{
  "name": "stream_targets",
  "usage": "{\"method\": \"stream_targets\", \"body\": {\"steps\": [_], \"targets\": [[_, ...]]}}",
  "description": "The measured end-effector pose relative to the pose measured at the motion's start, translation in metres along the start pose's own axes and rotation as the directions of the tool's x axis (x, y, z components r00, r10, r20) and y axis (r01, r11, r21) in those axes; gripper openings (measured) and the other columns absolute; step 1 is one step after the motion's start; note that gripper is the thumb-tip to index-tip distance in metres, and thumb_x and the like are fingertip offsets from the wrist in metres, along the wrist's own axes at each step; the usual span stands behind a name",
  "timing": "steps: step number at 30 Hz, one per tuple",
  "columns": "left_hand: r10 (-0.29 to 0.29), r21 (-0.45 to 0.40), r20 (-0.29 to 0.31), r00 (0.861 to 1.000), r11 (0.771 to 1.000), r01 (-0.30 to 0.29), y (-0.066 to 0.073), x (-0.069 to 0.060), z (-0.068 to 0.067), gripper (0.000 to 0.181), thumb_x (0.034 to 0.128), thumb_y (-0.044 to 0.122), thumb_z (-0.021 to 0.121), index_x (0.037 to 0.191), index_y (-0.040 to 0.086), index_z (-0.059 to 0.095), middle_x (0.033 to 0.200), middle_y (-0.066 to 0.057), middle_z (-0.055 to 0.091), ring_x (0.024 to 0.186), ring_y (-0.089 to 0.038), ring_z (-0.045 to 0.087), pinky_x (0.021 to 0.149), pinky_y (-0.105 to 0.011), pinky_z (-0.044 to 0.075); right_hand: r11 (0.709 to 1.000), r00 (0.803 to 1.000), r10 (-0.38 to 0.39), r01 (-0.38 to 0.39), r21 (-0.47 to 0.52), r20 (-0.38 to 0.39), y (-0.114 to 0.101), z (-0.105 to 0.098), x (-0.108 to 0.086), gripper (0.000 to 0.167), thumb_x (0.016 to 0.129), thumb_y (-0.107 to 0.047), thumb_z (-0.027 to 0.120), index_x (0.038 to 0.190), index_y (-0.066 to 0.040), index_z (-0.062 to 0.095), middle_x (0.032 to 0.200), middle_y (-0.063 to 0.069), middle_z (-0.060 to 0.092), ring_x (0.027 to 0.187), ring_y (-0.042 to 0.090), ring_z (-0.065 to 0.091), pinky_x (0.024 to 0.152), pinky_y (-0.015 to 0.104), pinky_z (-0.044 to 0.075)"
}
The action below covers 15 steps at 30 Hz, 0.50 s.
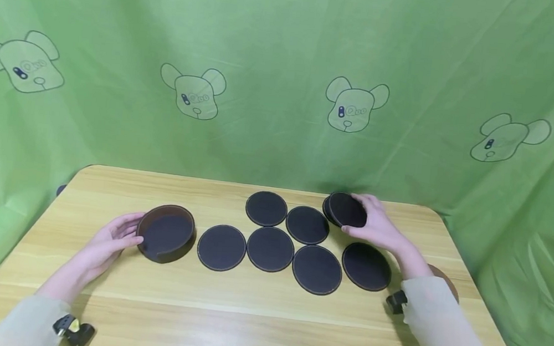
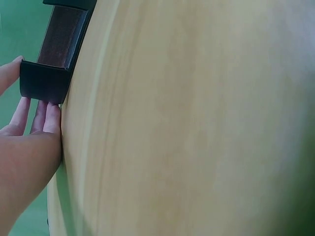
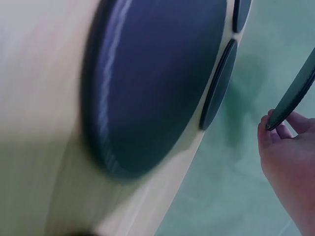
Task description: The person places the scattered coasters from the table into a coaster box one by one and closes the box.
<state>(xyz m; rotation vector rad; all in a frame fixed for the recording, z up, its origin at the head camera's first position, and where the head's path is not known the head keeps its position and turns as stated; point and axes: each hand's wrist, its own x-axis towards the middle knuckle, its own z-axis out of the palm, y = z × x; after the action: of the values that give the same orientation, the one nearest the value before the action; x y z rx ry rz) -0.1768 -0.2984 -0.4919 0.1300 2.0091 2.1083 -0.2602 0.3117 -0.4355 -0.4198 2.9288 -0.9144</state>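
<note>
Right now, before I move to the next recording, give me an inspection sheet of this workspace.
Surface: wood-grain table, rounded far corners.
Job's things: six dark round coasters lie flat in plain view; another far coaster is partly behind the held coaster. A round coaster holder sits at the left.
Clutter: a brown disc, partly hidden by the right sleeve.
Hands: left hand holds the coaster holder's side; right hand grips the held coaster, raised and tilted.
Cables: nothing seen.
Surroundings: green curtain printed with cartoon animal heads.
</note>
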Motion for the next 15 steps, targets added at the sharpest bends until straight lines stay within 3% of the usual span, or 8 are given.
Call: {"method": "stream_targets", "body": {"steps": [8,15], "targets": [[0.007,0.018,-0.004,1.0,1.0,-0.007,-0.002,0.0,0.0,0.049,0.1021,-0.003,0.062,0.143,0.023,0.054,0.13,0.026,0.062,0.119,0.008,0.057,0.101,-0.005,0.048,0.997,0.998,-0.07,0.07,0.028,-0.001,-0.027,0.022,0.016,0.092,0.08,-0.026,0.08,0.158,0.005,0.04,0.156,0.031,0.038,0.147,0.051,0.034,0.122,0.072,0.034],[-0.015,0.062,-0.014,1.0,0.998,0.016,0.002,-0.001,0.002,0.057,0.1008,-0.003,0.065,0.154,0.002,0.043,0.13,0.025,0.061,0.12,0.009,0.057,0.102,-0.003,0.047,0.991,0.993,-0.115,0.113,0.069,0.024,-0.056,0.039,0.028,0.092,0.08,-0.028,0.079,0.159,0.0,0.041,0.159,0.027,0.037,0.149,0.047,0.034,0.122,0.07,0.036]]}}
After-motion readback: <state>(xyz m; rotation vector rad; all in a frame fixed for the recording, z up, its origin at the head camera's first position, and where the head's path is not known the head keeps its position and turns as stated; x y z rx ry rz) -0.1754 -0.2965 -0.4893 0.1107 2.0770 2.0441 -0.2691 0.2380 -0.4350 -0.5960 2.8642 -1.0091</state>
